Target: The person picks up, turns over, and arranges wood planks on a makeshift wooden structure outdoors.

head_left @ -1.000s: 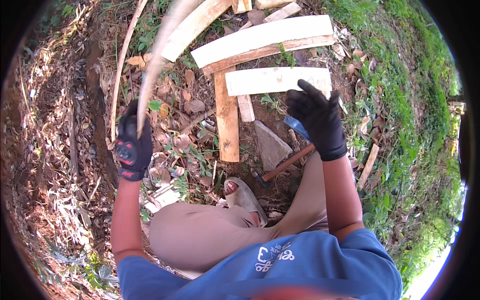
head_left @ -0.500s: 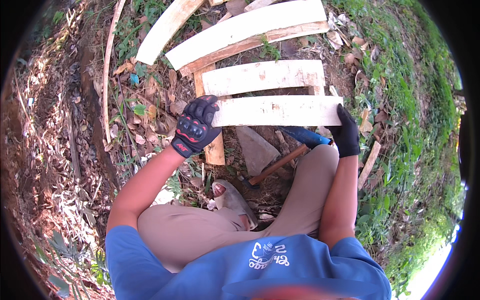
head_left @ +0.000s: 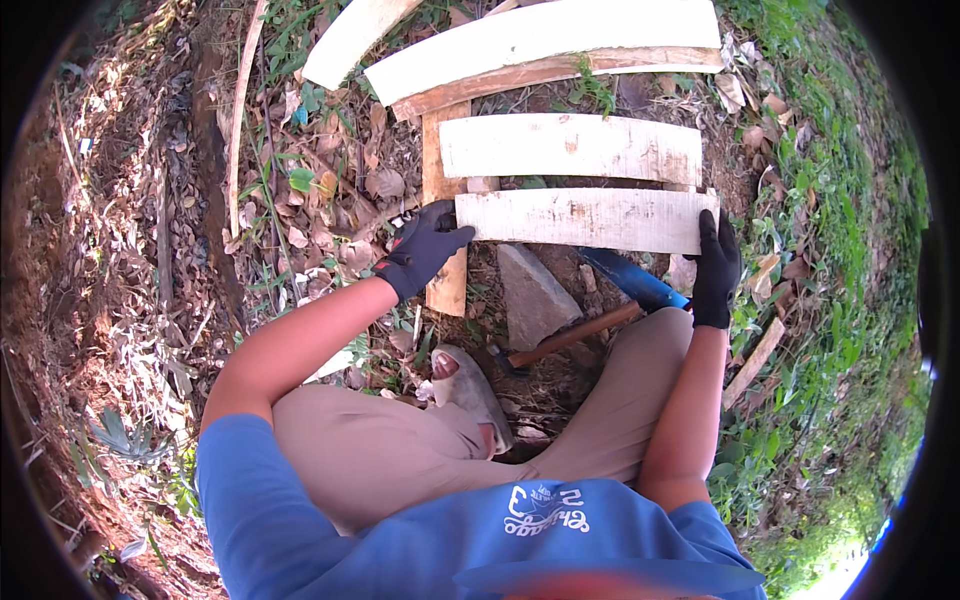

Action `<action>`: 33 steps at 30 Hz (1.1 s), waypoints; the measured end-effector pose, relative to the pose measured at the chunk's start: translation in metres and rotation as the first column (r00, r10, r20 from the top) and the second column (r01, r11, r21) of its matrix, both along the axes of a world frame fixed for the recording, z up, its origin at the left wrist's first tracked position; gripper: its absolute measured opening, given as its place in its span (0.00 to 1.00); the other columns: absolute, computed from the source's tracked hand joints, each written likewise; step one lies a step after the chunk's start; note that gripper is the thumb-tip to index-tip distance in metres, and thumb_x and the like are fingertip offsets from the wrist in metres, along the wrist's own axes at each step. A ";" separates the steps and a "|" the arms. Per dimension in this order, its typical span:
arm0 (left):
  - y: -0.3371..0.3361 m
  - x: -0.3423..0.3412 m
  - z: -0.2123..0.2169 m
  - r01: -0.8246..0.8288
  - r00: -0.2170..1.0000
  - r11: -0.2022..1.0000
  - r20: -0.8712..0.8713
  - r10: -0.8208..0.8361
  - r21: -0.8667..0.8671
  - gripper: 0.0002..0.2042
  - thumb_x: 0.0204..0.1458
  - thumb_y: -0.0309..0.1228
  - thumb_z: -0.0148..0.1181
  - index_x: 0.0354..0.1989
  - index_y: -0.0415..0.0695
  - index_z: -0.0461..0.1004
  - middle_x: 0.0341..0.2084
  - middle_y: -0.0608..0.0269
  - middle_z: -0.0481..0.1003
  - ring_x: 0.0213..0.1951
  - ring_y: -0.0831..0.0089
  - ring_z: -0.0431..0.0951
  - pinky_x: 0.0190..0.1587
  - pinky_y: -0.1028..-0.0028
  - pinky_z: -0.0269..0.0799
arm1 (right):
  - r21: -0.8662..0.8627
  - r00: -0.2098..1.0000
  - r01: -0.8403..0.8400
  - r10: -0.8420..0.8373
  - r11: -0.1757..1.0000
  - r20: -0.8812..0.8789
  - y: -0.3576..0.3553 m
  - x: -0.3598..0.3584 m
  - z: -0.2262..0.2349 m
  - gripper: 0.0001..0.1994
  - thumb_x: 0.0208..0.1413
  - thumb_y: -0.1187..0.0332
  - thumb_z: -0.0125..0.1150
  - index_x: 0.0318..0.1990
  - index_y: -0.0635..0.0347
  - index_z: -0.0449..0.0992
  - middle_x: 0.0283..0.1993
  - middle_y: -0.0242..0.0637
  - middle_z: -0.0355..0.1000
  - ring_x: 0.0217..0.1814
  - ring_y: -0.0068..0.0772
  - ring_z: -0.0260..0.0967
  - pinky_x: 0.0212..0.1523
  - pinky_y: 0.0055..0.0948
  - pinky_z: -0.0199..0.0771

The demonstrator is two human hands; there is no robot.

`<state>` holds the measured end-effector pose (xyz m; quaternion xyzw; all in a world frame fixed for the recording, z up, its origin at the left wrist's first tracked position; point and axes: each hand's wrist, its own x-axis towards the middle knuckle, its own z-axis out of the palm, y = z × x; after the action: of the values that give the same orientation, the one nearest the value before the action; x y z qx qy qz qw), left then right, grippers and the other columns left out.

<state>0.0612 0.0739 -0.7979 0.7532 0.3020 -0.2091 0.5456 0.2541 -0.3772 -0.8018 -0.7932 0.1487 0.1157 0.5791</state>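
My left hand (head_left: pixel 425 250), in a black glove, closes on the left end of a pale wooden plank (head_left: pixel 585 220), with its thumb at the near corner. At the other end, my gloved right hand (head_left: pixel 716 268) grips the plank's right edge, fingers pointing away from me. The plank lies crosswise over supporting wood, and an upright timber (head_left: pixel 447 285) shows under its left end. Just beyond it, a second pale plank (head_left: pixel 570 146) runs nearly parallel.
Farther off lies a longer board (head_left: pixel 550 38) with another board (head_left: pixel 355 40) to its left. Nearer me are a flat grey stone (head_left: pixel 535 296), a wooden-handled hammer (head_left: pixel 575 335) and a blue object (head_left: pixel 640 278) by my right knee. Dry leaves and grass cover the ground.
My left hand has turned at the plank's left end, so its thumb now shows instead of the knuckle guard. My right hand stays at the right end. The whole view has shifted slightly.
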 end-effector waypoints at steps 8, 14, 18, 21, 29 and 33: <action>0.000 0.026 0.008 -0.031 0.998 0.999 0.059 0.029 0.031 0.27 0.67 0.38 0.75 0.67 0.35 0.77 0.49 0.58 0.87 0.46 0.73 0.85 0.49 0.67 0.82 | -0.404 0.969 -0.089 0.173 0.910 0.177 0.014 -0.003 0.003 0.48 0.61 0.54 0.83 0.84 0.63 0.67 0.71 0.59 0.77 0.67 0.50 0.82 0.65 0.47 0.85; 0.002 0.030 0.007 -0.076 0.996 0.997 0.045 0.077 -0.026 0.25 0.67 0.38 0.75 0.66 0.34 0.78 0.52 0.55 0.87 0.47 0.71 0.86 0.48 0.67 0.84 | -0.322 0.980 -0.139 0.178 0.936 0.094 0.016 -0.002 0.004 0.49 0.62 0.59 0.83 0.86 0.64 0.63 0.73 0.57 0.77 0.65 0.46 0.83 0.62 0.45 0.87; 0.005 0.033 0.008 -0.061 0.998 0.998 -0.001 0.061 -0.025 0.27 0.68 0.40 0.74 0.67 0.34 0.77 0.52 0.54 0.87 0.47 0.70 0.86 0.48 0.67 0.84 | -0.234 0.977 -0.112 0.151 0.966 0.153 0.010 -0.001 -0.009 0.46 0.64 0.62 0.81 0.85 0.67 0.63 0.75 0.58 0.76 0.68 0.46 0.82 0.63 0.45 0.86; 0.008 0.030 0.008 -0.060 0.998 0.998 -0.007 0.060 -0.026 0.27 0.69 0.42 0.73 0.67 0.34 0.77 0.51 0.55 0.86 0.48 0.70 0.87 0.49 0.67 0.85 | -0.202 0.987 -0.025 0.057 0.979 0.151 0.006 0.001 -0.022 0.45 0.66 0.62 0.80 0.85 0.67 0.63 0.76 0.59 0.75 0.72 0.47 0.79 0.70 0.45 0.82; 0.028 0.015 0.002 -0.193 0.981 0.981 0.030 0.193 -0.010 0.30 0.72 0.43 0.70 0.72 0.33 0.73 0.53 0.56 0.86 0.49 0.69 0.88 0.51 0.67 0.84 | -0.228 0.991 -0.008 0.038 0.974 0.128 -0.009 0.003 -0.028 0.34 0.73 0.61 0.76 0.79 0.68 0.72 0.76 0.51 0.76 0.77 0.40 0.74 0.76 0.38 0.75; 0.047 0.040 0.012 -0.216 0.968 0.975 0.141 0.207 0.047 0.35 0.71 0.47 0.70 0.76 0.32 0.71 0.60 0.50 0.84 0.59 0.64 0.86 0.60 0.65 0.83 | -0.125 0.991 -0.042 0.058 0.991 0.124 -0.008 0.003 -0.031 0.38 0.72 0.58 0.75 0.80 0.72 0.69 0.80 0.57 0.73 0.81 0.49 0.72 0.79 0.45 0.72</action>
<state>0.1010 0.1204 -0.7862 0.7458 0.3493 -0.0886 0.5603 0.2573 -0.3853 -0.8325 -0.8364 0.0985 0.0701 0.5346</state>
